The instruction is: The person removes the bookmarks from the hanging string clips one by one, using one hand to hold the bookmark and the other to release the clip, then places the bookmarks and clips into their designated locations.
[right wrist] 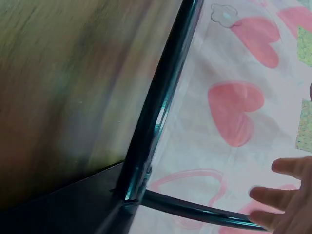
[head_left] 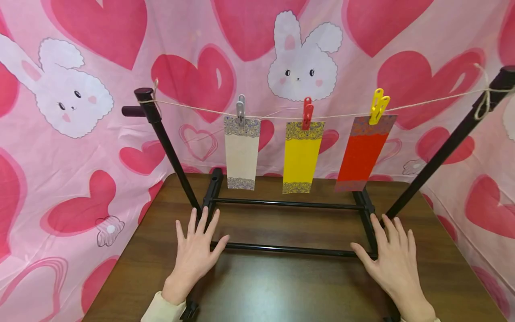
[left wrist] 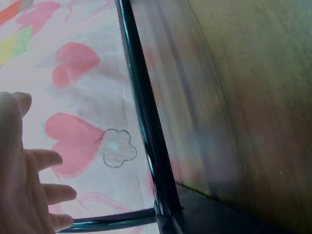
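A rack (head_left: pixel 213 185) stands on the table (head_left: pixel 281 281). A string (head_left: pixel 342 116) runs between its left post (head_left: pixel 171 156) and right post (head_left: pixel 436 161). From the string hang, left to right, a left card (head_left: pixel 241 156), middle card (head_left: pixel 303 156) and right card (head_left: pixel 364 154), each under its clothespin (head_left: pixel 307 115). Below, a near crossbar (head_left: pixel 281 248) lies before a far crossbar (head_left: pixel 281 203). The left hand (head_left: pixel 197 255) is at the rack's left side, the right hand (head_left: pixel 392 264) at its right. A cloth backdrop (head_left: pixel 241 85) hangs behind.

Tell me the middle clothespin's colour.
The middle clothespin is red, seen best in the head view.
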`<state>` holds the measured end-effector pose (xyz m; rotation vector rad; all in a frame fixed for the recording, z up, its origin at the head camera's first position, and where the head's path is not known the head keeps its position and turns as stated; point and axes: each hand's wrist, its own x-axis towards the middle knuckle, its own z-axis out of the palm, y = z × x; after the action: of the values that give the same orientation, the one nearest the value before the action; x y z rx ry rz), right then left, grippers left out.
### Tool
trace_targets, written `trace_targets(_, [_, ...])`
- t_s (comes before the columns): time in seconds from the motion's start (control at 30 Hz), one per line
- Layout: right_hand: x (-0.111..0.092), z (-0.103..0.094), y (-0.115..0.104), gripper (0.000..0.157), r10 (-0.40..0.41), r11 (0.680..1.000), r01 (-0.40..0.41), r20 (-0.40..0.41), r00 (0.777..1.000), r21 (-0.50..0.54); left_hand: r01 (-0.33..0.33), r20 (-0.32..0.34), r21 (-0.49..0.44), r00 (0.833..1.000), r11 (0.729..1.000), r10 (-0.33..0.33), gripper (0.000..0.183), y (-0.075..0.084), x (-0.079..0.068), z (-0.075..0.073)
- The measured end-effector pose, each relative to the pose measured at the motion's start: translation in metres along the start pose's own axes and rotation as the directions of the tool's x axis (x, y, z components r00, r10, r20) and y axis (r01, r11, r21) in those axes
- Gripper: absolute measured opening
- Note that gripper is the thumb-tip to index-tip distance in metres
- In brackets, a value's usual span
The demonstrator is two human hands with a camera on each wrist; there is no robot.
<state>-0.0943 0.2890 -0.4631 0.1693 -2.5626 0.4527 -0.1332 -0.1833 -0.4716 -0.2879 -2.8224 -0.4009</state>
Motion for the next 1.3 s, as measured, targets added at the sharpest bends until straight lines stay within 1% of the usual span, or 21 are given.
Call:
trace_targets(0.1, [0.003,-0.001,-0.004,0.077,-0.044,0.996,0.05,-0.082,0.996,0.08,0.026,-0.027,-0.07,0.999,0.997,-0.028,0.076,0.003,0.0,-0.002])
trace_targets(0.17, [0.006,-0.003,-0.008,0.067,-0.058,0.99,0.071,-0.106,0.993,0.122,0.036,-0.061,-0.118,0.997,0.992,-0.043,0.073,0.006,0.001,-0.004])
trace_targets(0.23, [0.008,-0.004,-0.013,0.059,-0.071,0.986,0.088,-0.119,0.99,0.139,0.038,-0.1,-0.161,0.994,0.986,-0.055,0.069,0.009,0.003,-0.006])
trace_targets(0.33, [0.011,-0.008,-0.02,0.052,-0.101,0.98,0.124,-0.152,0.983,0.153,0.024,-0.153,-0.204,0.987,0.979,-0.056,0.061,0.012,0.004,-0.008])
trace_targets(0.4, [0.014,-0.01,-0.024,0.046,-0.126,0.971,0.161,-0.192,0.973,0.178,0.009,-0.187,-0.226,0.981,0.974,-0.052,0.055,0.014,0.005,-0.009])
trace_targets(0.5, [0.02,-0.013,-0.03,0.034,-0.153,0.949,0.21,-0.237,0.959,0.236,-0.026,-0.247,-0.249,0.968,0.968,-0.037,0.047,0.016,0.007,-0.011])
trace_targets(0.53, [0.022,-0.014,-0.033,0.034,-0.162,0.94,0.228,-0.257,0.953,0.253,-0.039,-0.268,-0.255,0.963,0.966,-0.032,0.044,0.016,0.007,-0.011])
trace_targets(0.57, [0.025,-0.016,-0.035,0.038,-0.172,0.931,0.247,-0.275,0.946,0.267,-0.053,-0.289,-0.26,0.957,0.964,-0.026,0.042,0.016,0.008,-0.011])
trace_targets(0.67, [0.034,-0.019,-0.045,0.055,-0.201,0.907,0.298,-0.317,0.927,0.299,-0.088,-0.333,-0.278,0.943,0.957,-0.01,0.037,0.018,0.011,-0.013])
trace_targets(0.73, [0.039,-0.021,-0.051,0.055,-0.217,0.891,0.327,-0.338,0.916,0.313,-0.102,-0.345,-0.294,0.938,0.95,-0.006,0.036,0.019,0.013,-0.014])
trace_targets(0.87, [0.048,-0.025,-0.065,0.054,-0.244,0.874,0.36,-0.347,0.905,0.325,-0.098,-0.339,-0.341,0.94,0.935,-0.025,0.035,0.023,0.016,-0.018])
trace_targets(0.97, [0.056,-0.029,-0.074,0.054,-0.265,0.862,0.385,-0.354,0.897,0.329,-0.099,-0.34,-0.389,0.939,0.916,-0.043,0.034,0.025,0.019,-0.02])
trace_targets(1.1, [0.067,-0.036,-0.087,0.051,-0.292,0.842,0.418,-0.364,0.884,0.341,-0.128,-0.36,-0.449,0.932,0.885,-0.048,0.032,0.028,0.025,-0.023])
trace_targets(1.3, [0.083,-0.045,-0.106,0.051,-0.327,0.819,0.455,-0.368,0.87,0.349,-0.181,-0.398,-0.504,0.916,0.844,-0.041,0.031,0.034,0.034,-0.027])
